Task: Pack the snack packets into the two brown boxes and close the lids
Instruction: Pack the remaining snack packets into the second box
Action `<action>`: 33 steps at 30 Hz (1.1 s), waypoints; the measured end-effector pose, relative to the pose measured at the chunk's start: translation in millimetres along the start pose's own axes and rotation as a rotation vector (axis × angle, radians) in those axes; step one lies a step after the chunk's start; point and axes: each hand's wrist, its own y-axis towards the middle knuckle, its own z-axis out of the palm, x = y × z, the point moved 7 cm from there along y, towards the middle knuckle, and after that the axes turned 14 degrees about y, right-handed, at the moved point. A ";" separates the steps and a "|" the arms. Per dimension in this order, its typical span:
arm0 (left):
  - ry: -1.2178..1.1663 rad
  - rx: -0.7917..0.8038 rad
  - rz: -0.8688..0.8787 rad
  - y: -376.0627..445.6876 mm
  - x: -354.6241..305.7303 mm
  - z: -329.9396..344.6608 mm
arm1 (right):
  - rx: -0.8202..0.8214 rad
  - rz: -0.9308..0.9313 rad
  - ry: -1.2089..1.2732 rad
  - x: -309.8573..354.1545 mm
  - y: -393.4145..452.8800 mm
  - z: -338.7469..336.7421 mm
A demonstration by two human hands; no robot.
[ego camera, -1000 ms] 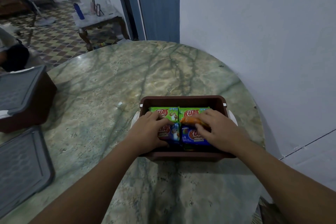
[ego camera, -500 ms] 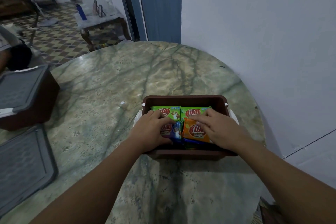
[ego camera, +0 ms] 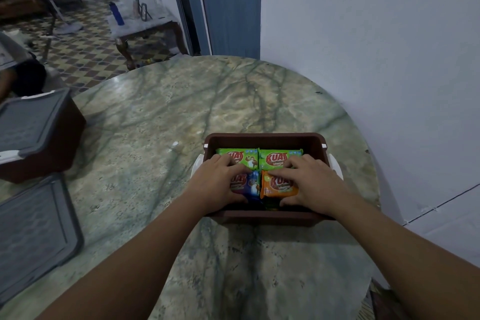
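An open brown box (ego camera: 262, 138) stands on the marble table (ego camera: 161, 122), right of centre. Inside it, two green packets (ego camera: 276, 159) lie side by side at the back. In front of them lie a blue packet (ego camera: 251, 186) on the left and an orange packet (ego camera: 280, 186) on the right. My left hand (ego camera: 217, 184) covers the blue packet, fingers bent over it and thumb at its near edge. My right hand (ego camera: 313, 184) holds the orange packet, fingers spread on top and thumb under the near edge.
A second brown box (ego camera: 65, 138) with its grey lid on stands at the left edge. A loose grey lid (ego camera: 33, 234) lies in front of it. White latches (ego camera: 336, 167) stick out from the open box's sides. The wall runs close along the table's right.
My right hand has brought the orange packet down and laid it flat over the front right of the box. My left hand has stayed on the blue packet.
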 end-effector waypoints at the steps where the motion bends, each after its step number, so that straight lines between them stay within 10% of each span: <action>1: 0.005 -0.005 0.001 0.0 0.2 0.2 | -0.002 0.006 -0.008 -0.3 -0.3 -0.1; 5: -0.005 -0.042 0.008 -0.5 -0.3 -1.2 | -0.091 0.011 -0.016 1.4 -4.4 -6.8; 10: -0.061 -0.329 -0.252 -14.6 12.7 -21.3 | -0.639 0.247 0.140 -19.4 -31.3 -39.3; 19: -0.431 0.033 -0.755 -8.4 48.4 13.6 | -0.452 0.760 0.701 -67.0 -32.8 -12.8; 33: -0.579 0.084 -0.661 -3.2 64.7 19.8 | -0.477 0.815 0.756 -54.8 -38.0 -10.3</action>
